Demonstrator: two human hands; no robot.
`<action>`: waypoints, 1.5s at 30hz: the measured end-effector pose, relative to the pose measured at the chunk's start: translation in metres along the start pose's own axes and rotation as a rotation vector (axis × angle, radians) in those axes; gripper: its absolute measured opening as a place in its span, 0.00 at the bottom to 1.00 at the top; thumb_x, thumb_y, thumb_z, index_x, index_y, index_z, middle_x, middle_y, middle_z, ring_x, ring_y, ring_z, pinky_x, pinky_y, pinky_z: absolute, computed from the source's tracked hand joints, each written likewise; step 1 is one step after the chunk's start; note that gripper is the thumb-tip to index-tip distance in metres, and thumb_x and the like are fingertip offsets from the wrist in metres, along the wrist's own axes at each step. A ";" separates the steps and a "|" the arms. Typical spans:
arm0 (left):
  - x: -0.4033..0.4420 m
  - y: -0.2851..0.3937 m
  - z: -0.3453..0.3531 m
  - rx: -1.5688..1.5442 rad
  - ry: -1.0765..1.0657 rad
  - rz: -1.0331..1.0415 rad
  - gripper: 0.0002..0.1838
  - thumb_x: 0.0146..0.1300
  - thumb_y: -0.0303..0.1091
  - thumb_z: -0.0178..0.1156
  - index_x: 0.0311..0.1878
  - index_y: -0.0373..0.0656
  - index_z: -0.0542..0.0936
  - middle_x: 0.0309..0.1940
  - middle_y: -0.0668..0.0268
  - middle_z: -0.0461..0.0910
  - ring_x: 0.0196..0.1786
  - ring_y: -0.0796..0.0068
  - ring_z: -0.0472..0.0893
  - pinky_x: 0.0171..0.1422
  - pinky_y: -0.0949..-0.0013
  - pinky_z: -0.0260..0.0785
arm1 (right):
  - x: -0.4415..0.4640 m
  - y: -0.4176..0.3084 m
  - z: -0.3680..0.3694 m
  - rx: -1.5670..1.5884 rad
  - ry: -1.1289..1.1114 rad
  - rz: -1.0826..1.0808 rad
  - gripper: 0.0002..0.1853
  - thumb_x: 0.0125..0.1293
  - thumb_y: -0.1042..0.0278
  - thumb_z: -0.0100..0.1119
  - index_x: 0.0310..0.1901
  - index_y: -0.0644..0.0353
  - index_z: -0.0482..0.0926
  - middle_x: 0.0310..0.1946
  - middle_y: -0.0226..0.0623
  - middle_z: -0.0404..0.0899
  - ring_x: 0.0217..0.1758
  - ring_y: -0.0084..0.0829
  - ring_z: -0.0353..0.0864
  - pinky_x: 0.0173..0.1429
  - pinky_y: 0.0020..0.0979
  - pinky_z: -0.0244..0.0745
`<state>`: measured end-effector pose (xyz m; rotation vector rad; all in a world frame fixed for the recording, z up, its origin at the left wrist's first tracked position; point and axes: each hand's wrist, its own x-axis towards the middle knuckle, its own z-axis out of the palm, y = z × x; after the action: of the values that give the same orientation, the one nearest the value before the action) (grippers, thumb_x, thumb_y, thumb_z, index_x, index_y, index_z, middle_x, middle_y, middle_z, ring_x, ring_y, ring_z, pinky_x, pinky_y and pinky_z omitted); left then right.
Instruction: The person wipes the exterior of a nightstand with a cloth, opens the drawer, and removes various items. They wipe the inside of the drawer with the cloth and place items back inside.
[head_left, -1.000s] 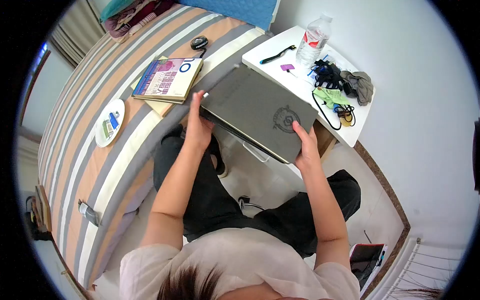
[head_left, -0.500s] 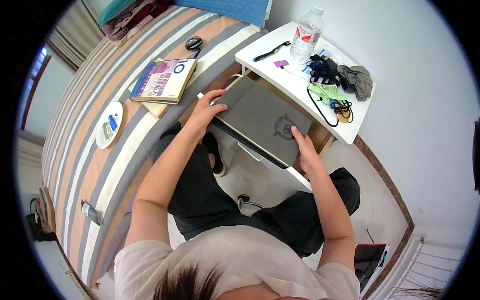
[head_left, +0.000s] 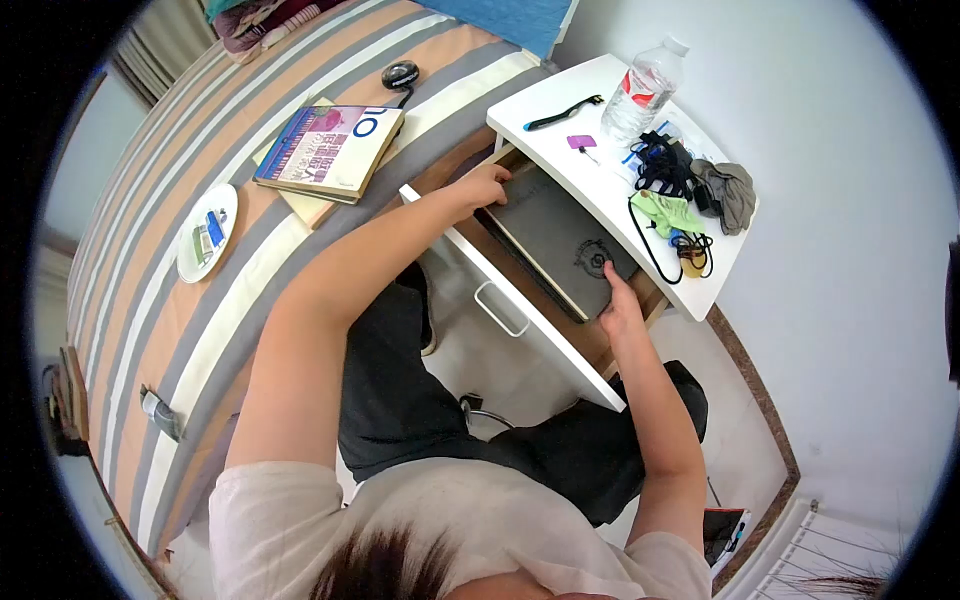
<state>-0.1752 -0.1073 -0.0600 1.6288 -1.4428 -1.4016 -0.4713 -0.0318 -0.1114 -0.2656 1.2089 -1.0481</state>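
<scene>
A dark grey notebook (head_left: pixel 550 235) with a round emblem on its cover lies inside the pulled-out drawer (head_left: pixel 530 347) of the white desk. A black layer shows beneath its pale page edges. My left hand (head_left: pixel 485 187) is closed on its far left corner, fingers curled. At the right end my right hand (head_left: pixel 622 305) grips it, thumb on the cover near the emblem and the other fingers mostly hidden. The back part of the notebook is under the desktop (head_left: pixel 590 165).
On the desk stand a water bottle (head_left: pixel 643 90), a black toothbrush-like stick (head_left: pixel 563 113), and a heap of dark straps and cloth (head_left: pixel 667 165). Books (head_left: pixel 325 150), a black round device (head_left: pixel 400 74) and a white plate (head_left: pixel 190 255) lie on the striped bed at the left.
The notebook has gone down and back into the drawer, held by both hands. More of the drawer's front and handle now shows. The camera view has shifted slightly.
</scene>
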 end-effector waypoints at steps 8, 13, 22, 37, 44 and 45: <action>0.079 -0.033 0.009 0.044 -0.112 -0.083 0.30 0.43 0.20 0.56 0.57 0.33 0.74 0.56 0.50 0.74 0.60 0.61 0.71 0.62 0.67 0.62 | 0.032 -0.017 0.012 -0.078 0.101 -0.048 0.30 0.64 0.59 0.63 0.65 0.57 0.65 0.64 0.35 0.67 0.65 0.36 0.67 0.66 0.43 0.65; 0.059 -0.008 0.009 0.017 0.083 0.031 0.28 0.43 0.23 0.54 0.54 0.31 0.76 0.51 0.49 0.77 0.56 0.59 0.75 0.60 0.67 0.64 | 0.058 -0.005 0.018 -0.068 0.053 -0.104 0.32 0.62 0.55 0.64 0.64 0.57 0.66 0.63 0.36 0.69 0.64 0.36 0.68 0.65 0.39 0.66; 0.056 -0.009 0.018 0.468 0.259 0.134 0.23 0.50 0.27 0.55 0.52 0.33 0.74 0.51 0.45 0.76 0.55 0.52 0.77 0.58 0.58 0.70 | 0.097 0.010 -0.002 -0.217 0.067 -0.354 0.36 0.64 0.56 0.63 0.68 0.60 0.59 0.65 0.38 0.64 0.65 0.37 0.66 0.65 0.36 0.66; 0.011 -0.006 0.043 1.456 -0.126 0.532 0.23 0.55 0.32 0.60 0.56 0.47 0.71 0.53 0.64 0.71 0.59 0.63 0.72 0.52 0.59 0.70 | 0.110 -0.022 -0.027 -1.505 0.154 -0.699 0.41 0.64 0.34 0.49 0.62 0.69 0.68 0.65 0.54 0.64 0.69 0.51 0.61 0.71 0.35 0.53; 0.034 -0.027 0.055 1.461 0.003 0.652 0.18 0.60 0.37 0.56 0.54 0.46 0.73 0.53 0.60 0.73 0.53 0.60 0.77 0.46 0.62 0.76 | 0.075 -0.031 -0.010 -1.605 0.020 -0.614 0.44 0.67 0.33 0.39 0.63 0.74 0.64 0.65 0.62 0.61 0.68 0.56 0.61 0.70 0.40 0.55; 0.029 -0.024 0.051 1.411 -0.029 0.618 0.19 0.60 0.38 0.57 0.54 0.46 0.73 0.53 0.60 0.73 0.52 0.59 0.77 0.48 0.61 0.75 | 0.075 -0.033 -0.009 -1.643 0.022 -0.557 0.44 0.67 0.33 0.38 0.63 0.74 0.64 0.65 0.62 0.61 0.68 0.56 0.61 0.70 0.40 0.56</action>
<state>-0.2171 -0.1160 -0.1067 1.4694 -2.8912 0.1188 -0.4979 -0.1042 -0.1398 -1.9222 1.8211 -0.2256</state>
